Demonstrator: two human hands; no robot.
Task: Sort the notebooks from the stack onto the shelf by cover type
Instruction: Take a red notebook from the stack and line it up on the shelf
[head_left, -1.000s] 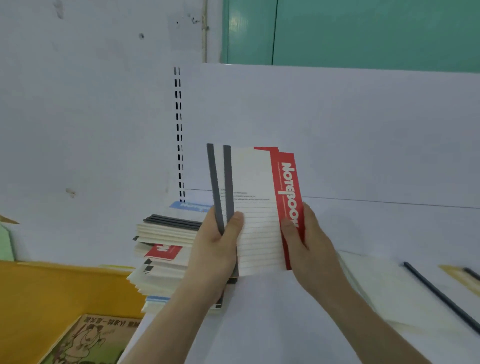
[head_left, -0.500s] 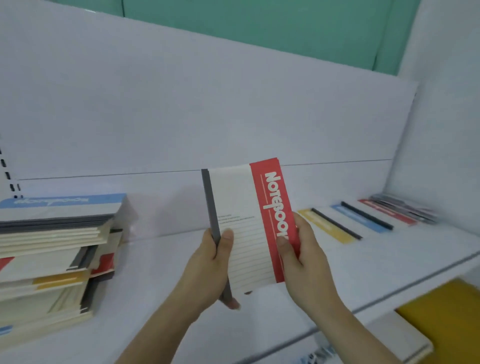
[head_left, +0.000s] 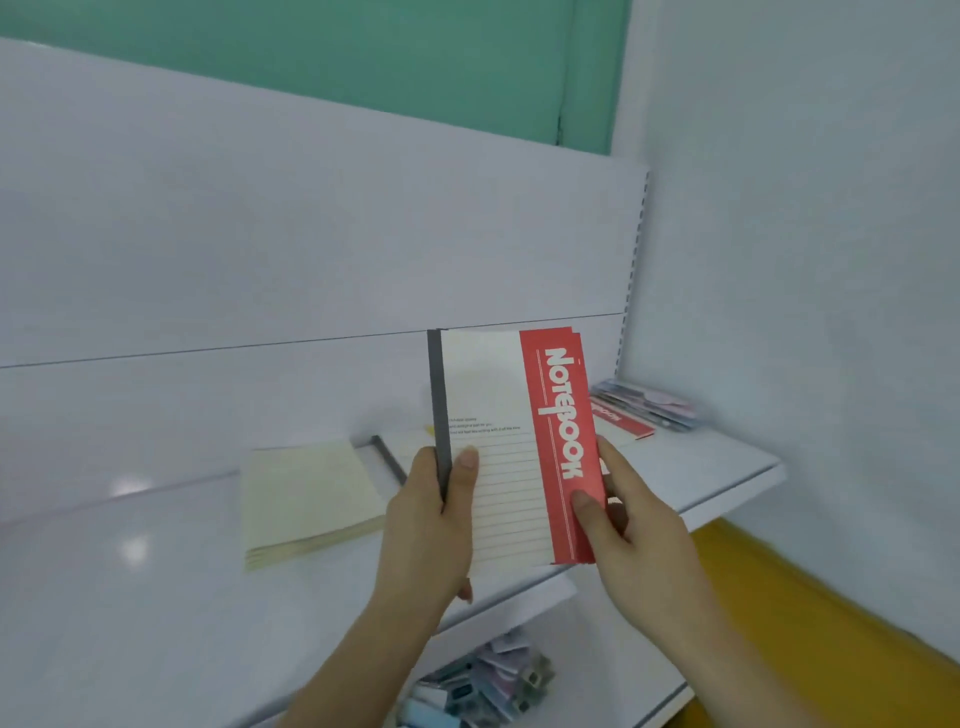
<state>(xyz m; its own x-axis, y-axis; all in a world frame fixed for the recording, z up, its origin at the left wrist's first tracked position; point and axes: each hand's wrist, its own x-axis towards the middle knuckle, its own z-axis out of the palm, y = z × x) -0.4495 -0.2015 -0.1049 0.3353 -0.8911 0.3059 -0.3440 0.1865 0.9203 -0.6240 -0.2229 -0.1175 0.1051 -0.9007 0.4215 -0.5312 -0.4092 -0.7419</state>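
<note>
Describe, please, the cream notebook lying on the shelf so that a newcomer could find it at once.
Start at the white shelf and look left of the red notebook held up by the left hand and the right hand. The cream notebook lies flat there. Unlike its neighbours, its upper face is plain, with no coloured band.

Left hand (head_left: 428, 519) at 7 o'clock, thumb curled forward; right hand (head_left: 631, 525) at 5 o'clock, thumb pinching; both forearms raised.
</note>
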